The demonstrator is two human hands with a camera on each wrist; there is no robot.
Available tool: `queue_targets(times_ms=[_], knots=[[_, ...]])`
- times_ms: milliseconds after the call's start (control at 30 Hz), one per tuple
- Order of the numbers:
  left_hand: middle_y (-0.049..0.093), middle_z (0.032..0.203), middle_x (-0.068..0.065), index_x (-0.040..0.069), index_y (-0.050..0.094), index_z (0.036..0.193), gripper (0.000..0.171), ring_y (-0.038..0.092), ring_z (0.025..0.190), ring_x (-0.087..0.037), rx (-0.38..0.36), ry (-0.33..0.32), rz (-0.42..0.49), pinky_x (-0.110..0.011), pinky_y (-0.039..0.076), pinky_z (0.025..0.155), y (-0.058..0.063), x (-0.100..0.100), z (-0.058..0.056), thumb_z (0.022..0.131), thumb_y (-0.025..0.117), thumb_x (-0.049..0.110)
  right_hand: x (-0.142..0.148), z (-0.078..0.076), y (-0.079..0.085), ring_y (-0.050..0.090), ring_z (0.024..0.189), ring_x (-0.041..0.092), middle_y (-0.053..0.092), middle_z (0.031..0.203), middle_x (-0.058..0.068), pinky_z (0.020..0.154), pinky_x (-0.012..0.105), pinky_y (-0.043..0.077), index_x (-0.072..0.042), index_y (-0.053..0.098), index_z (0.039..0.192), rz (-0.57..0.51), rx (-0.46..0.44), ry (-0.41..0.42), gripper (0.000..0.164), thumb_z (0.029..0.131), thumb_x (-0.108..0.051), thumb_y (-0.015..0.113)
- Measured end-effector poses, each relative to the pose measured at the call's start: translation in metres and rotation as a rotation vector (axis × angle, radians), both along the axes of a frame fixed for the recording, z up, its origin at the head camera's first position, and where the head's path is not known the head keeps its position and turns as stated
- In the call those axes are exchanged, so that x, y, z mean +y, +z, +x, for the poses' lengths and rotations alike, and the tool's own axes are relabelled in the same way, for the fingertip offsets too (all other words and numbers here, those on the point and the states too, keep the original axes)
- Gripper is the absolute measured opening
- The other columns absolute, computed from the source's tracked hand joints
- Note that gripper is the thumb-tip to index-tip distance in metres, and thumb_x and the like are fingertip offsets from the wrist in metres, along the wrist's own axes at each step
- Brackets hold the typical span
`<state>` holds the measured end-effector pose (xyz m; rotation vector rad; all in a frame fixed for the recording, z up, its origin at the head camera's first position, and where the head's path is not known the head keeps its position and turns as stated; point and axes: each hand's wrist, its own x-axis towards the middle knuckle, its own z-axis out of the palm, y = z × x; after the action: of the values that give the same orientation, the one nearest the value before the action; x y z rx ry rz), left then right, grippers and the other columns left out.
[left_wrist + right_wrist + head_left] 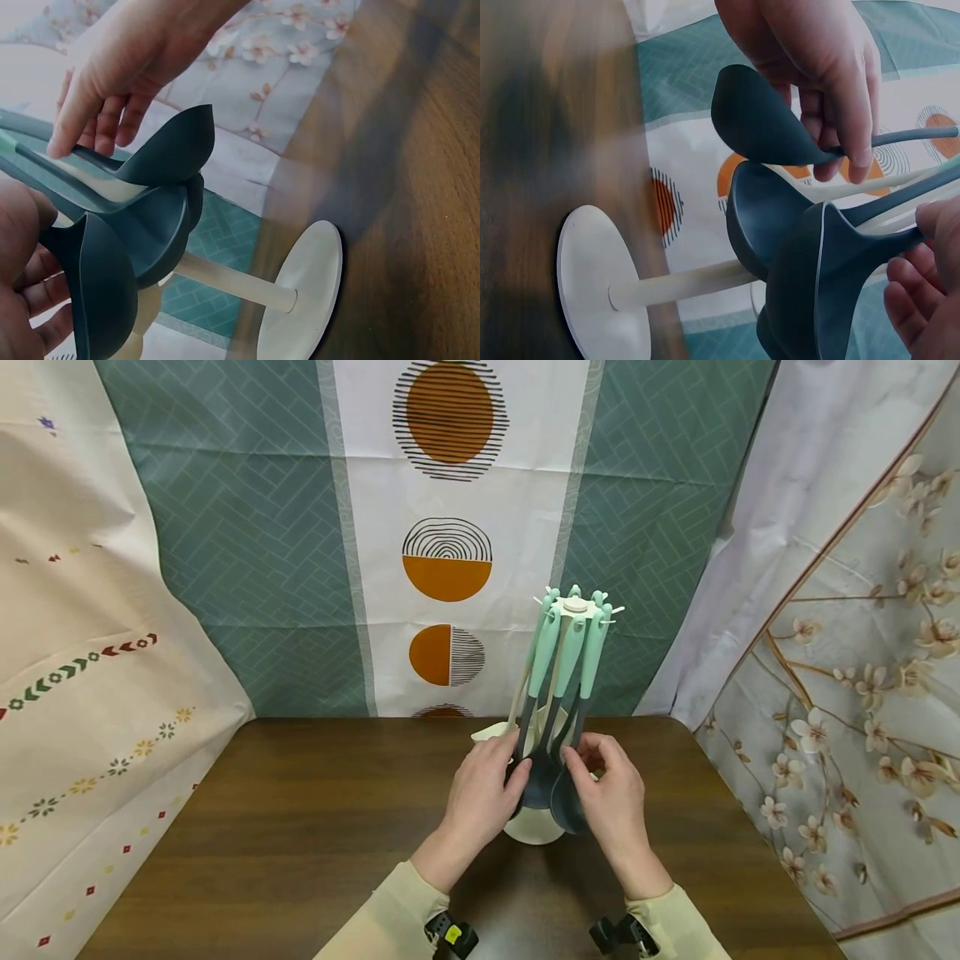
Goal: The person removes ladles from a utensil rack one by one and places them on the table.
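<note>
A cream utensil stand [534, 832] stands upright, with several kitchen utensils hanging from its top hub [575, 605] by mint-green handles [545, 652]. My left hand [483, 789] pinches the neck of a dark ladle [761, 120] at the stand's left side. On the right side, my right hand [613, 789] pinches the neck of another dark ladle [567, 806]. Between the two hangs a third dark, bowl-shaped utensil [761, 214], touched by neither hand. Its handle and both ladles' handles run up to the hub. Utensils at the back are partly hidden.
The stand's round base [304, 292] rests on a dark brown wooden table [337, 827]. Behind the table hangs a green and white patterned cloth [247, 568]. A cream cloth [90, 693] is on the left, a floral cloth [862, 735] on the right.
</note>
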<state>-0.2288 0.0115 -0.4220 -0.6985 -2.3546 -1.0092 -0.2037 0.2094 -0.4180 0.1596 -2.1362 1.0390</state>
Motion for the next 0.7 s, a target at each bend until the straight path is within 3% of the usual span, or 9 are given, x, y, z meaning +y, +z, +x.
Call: queue_targets(times_ms=[133,267,467,700], knots=[[0.077,0.128,-0.006,0.011,0.069,0.145,0.042,0.071,0.116,-0.028,0.02,0.013,0.003,-0.048,0.059,0.099,-0.001,-0.0008,0.0,0.105,0.079,0.02,0.0013,-0.0023,-0.0009,0.068,0.081,0.015,0.073,0.092,0.001,0.069,0.029,0.055,-0.01,0.076,0.109,0.058,0.007,-0.024,0.018,0.097,-0.015,0.089],[0.079,0.116,-0.005,0.01,0.069,0.142,0.042,0.072,0.106,-0.027,0.029,0.035,0.028,-0.046,0.061,0.089,-0.0027,-0.0014,0.0002,0.103,0.082,0.02,0.0033,-0.0044,-0.0025,0.07,0.081,0.017,0.074,0.089,0.002,0.067,0.036,0.055,-0.01,0.076,0.108,0.095,0.015,-0.032,0.017,0.097,-0.014,0.088],[0.08,0.11,-0.002,0.012,0.072,0.128,0.032,0.074,0.099,-0.023,0.057,0.051,0.078,-0.044,0.059,0.086,-0.0045,-0.0022,0.0005,0.1,0.085,0.02,0.0074,-0.0072,-0.0055,0.073,0.082,0.021,0.075,0.09,0.003,0.069,0.043,0.056,-0.009,0.078,0.109,0.11,0.037,-0.032,0.017,0.096,-0.011,0.088],[0.079,0.104,0.0,0.013,0.075,0.117,0.022,0.072,0.094,-0.019,0.124,0.062,0.086,-0.042,0.058,0.091,-0.0077,-0.0026,-0.0012,0.099,0.087,0.019,0.0093,-0.0104,-0.0079,0.076,0.085,0.022,0.077,0.091,0.003,0.077,0.026,0.054,-0.009,0.079,0.107,0.094,0.043,-0.026,0.016,0.095,-0.01,0.089]])
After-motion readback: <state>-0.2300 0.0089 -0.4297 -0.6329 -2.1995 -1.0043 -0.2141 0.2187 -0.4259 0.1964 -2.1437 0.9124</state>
